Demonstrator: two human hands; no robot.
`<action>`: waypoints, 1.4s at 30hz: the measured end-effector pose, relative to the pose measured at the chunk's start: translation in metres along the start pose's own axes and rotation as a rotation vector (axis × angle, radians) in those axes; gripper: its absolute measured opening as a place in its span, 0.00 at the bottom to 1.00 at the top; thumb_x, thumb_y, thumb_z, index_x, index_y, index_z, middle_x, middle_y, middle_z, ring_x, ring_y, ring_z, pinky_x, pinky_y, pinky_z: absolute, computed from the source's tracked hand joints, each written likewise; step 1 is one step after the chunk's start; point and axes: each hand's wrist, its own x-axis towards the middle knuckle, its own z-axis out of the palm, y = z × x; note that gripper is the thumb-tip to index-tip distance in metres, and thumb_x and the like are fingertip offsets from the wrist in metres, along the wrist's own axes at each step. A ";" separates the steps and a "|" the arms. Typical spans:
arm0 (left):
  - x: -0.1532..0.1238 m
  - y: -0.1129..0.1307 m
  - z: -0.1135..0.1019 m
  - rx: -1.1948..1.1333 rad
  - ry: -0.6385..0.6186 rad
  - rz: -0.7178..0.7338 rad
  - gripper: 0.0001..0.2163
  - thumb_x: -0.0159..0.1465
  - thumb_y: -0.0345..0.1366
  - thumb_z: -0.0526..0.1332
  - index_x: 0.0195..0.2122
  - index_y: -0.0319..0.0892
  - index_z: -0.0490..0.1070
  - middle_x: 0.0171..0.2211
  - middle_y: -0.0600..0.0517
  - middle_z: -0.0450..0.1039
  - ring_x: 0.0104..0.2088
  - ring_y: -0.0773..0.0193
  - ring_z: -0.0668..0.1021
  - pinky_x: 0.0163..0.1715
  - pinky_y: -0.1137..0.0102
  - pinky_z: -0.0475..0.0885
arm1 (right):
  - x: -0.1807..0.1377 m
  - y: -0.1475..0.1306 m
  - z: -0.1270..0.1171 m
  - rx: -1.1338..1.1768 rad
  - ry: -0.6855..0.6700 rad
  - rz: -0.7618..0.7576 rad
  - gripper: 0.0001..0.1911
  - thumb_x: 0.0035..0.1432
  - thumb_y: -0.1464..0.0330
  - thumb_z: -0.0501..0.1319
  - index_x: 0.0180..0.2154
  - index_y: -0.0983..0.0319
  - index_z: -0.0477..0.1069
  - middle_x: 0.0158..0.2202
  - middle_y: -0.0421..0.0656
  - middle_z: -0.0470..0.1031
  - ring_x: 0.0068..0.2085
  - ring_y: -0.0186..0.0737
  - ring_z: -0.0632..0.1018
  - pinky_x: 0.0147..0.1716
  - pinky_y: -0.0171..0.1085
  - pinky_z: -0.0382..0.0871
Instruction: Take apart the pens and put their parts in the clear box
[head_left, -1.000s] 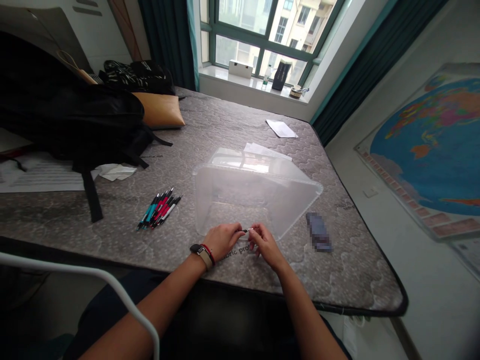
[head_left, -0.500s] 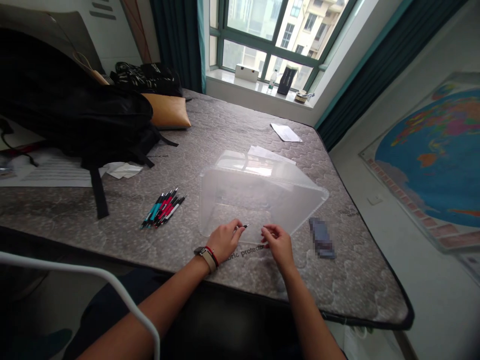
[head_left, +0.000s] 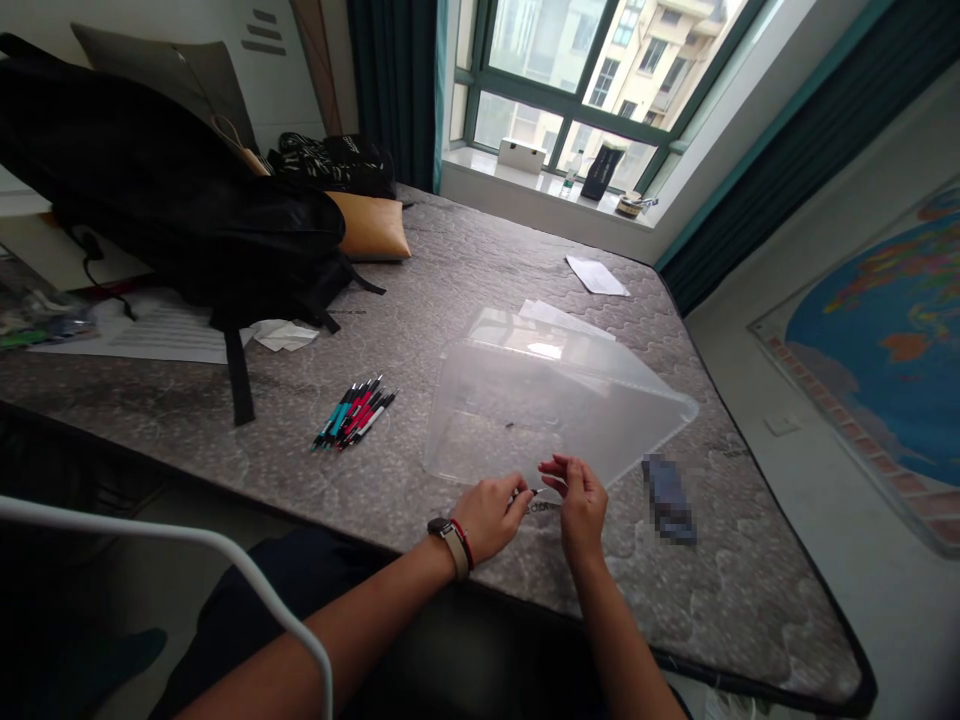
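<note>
My left hand (head_left: 491,517), with a watch and red band at the wrist, pinches a small black pen part (head_left: 534,491) with a pale tip. Close by on the right, my right hand (head_left: 581,505) has its thumb and fingers bent together around that tip; whether it grips something small is hidden. Both hands are at the near edge of a clear plastic box (head_left: 622,430), which lies with its open side towards me. A tiny dark piece (head_left: 510,425) shows inside the box. Left of it lies a pile of pens (head_left: 356,412) in blue, red, white and black.
A blurred dark object (head_left: 669,500) lies right of the box. White papers (head_left: 598,276) are behind it. A black backpack (head_left: 187,190), a tan pouch (head_left: 373,226) and more sheets fill the left. A white curved tube (head_left: 225,555) crosses the lower left. The mattress edge is near me.
The view has swung a little to the left. My hands have come closer together, the pen part now beside the right fingertips, and they sit nearer the box's front edge.
</note>
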 end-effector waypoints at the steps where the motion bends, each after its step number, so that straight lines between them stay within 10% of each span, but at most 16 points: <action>1: 0.001 -0.001 -0.001 -0.012 0.012 -0.007 0.14 0.69 0.46 0.50 0.41 0.47 0.72 0.33 0.51 0.78 0.36 0.59 0.80 0.34 0.70 0.67 | 0.001 0.002 -0.002 -0.006 0.022 0.022 0.22 0.62 0.51 0.55 0.38 0.64 0.74 0.32 0.47 0.78 0.34 0.43 0.80 0.32 0.39 0.75; 11: 0.006 0.001 -0.004 -0.189 0.011 0.041 0.16 0.71 0.40 0.47 0.33 0.45 0.71 0.30 0.54 0.78 0.32 0.65 0.78 0.34 0.72 0.66 | -0.005 0.009 0.010 -0.156 -0.439 0.088 0.27 0.60 0.47 0.55 0.21 0.61 0.66 0.17 0.38 0.64 0.20 0.33 0.66 0.22 0.34 0.61; 21: 0.010 -0.008 0.002 -0.145 0.105 0.011 0.05 0.63 0.33 0.59 0.40 0.44 0.68 0.29 0.55 0.74 0.29 0.65 0.76 0.32 0.72 0.67 | -0.002 0.013 0.006 -0.126 -0.233 0.076 0.25 0.60 0.48 0.56 0.21 0.60 0.64 0.17 0.37 0.64 0.20 0.33 0.66 0.23 0.34 0.61; 29: 0.009 -0.011 0.004 -0.131 0.073 0.048 0.07 0.67 0.39 0.56 0.42 0.47 0.72 0.40 0.51 0.78 0.41 0.61 0.79 0.40 0.71 0.69 | -0.006 0.011 0.009 -0.192 -0.347 0.126 0.28 0.60 0.49 0.57 0.18 0.61 0.64 0.12 0.36 0.60 0.16 0.31 0.61 0.18 0.33 0.54; 42: 0.006 -0.001 0.000 0.061 -0.004 -0.113 0.10 0.66 0.45 0.56 0.43 0.48 0.70 0.31 0.53 0.77 0.34 0.59 0.79 0.31 0.72 0.66 | -0.003 0.017 0.009 -0.119 -0.418 0.138 0.26 0.60 0.50 0.58 0.19 0.62 0.68 0.15 0.37 0.63 0.19 0.32 0.64 0.22 0.33 0.56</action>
